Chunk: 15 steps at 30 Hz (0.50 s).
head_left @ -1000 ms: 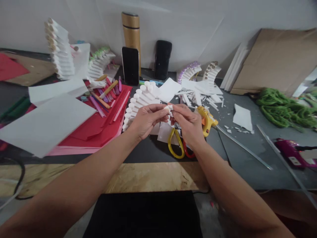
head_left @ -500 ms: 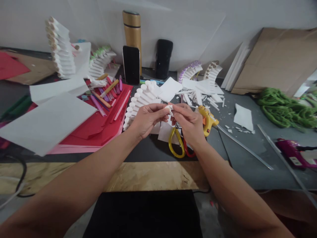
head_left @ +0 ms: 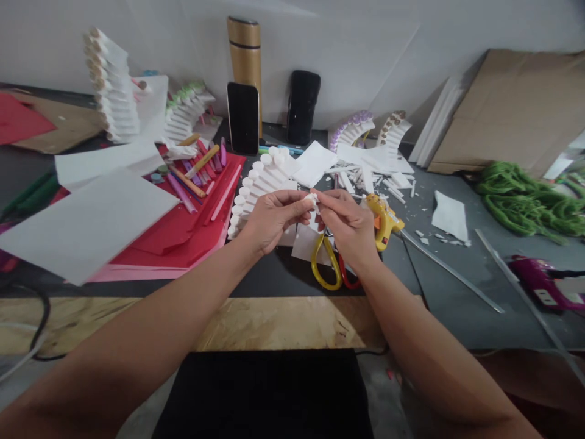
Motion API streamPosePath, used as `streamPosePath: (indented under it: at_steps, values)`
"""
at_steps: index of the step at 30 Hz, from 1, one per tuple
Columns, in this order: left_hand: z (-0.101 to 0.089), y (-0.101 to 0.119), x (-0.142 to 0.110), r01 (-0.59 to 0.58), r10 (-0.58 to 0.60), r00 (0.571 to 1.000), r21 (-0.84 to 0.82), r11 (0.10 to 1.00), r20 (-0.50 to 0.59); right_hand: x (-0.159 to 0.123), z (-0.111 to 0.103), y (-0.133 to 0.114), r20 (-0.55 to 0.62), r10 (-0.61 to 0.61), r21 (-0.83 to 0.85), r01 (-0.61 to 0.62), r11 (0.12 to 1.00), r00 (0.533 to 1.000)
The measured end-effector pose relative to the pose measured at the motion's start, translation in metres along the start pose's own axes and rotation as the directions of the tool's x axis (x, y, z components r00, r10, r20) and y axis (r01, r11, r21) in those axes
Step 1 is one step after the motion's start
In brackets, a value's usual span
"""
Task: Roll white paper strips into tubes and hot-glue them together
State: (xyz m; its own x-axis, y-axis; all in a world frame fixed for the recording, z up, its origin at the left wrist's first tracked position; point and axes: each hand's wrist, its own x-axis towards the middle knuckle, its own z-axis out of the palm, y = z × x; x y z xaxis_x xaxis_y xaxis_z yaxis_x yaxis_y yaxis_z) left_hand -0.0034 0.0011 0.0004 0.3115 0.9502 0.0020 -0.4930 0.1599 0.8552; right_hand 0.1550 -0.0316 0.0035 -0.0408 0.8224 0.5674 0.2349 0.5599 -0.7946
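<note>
A small crumpled white piece (head_left: 312, 200), perhaps paper, is pinched between the fingertips of my left hand (head_left: 278, 218) and my right hand (head_left: 348, 228). Both hands are closed and meet above the table; its exact kind is too small to make out. Behind my left hand lies a fan-shaped row of white rolls (head_left: 256, 182). Scissors with yellow and red handles (head_left: 326, 268) lie below my right hand, their blades hidden. Just right of that hand is a yellow glue gun (head_left: 386, 222) with a clear glue stick (head_left: 452, 271) sticking out behind it.
Red sheets (head_left: 159, 244), coloured paper rolls (head_left: 201, 167) and white sheets (head_left: 86, 225) cover the left. Phones (head_left: 243, 119) and a gold flask (head_left: 247, 55) stand at the back. White scraps (head_left: 397, 183), green cords (head_left: 525, 198), cardboard (head_left: 507, 110) and a purple glue gun (head_left: 546, 283) are rightward.
Almost nothing differs. Both hands keep their pinch on the small white piece, with only a slight shift of the fingers and of the camera view.
</note>
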Motion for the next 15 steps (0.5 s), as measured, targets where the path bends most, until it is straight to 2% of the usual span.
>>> streamPosePath:
  at_steps: [15]
  values:
    - [-0.0008, -0.0015, 0.0008, -0.005, 0.003, 0.999, 0.044, 0.999, 0.035, -0.0008, -0.0032, 0.0011, 0.033, -0.097, -0.218, 0.102, 0.971, 0.995]
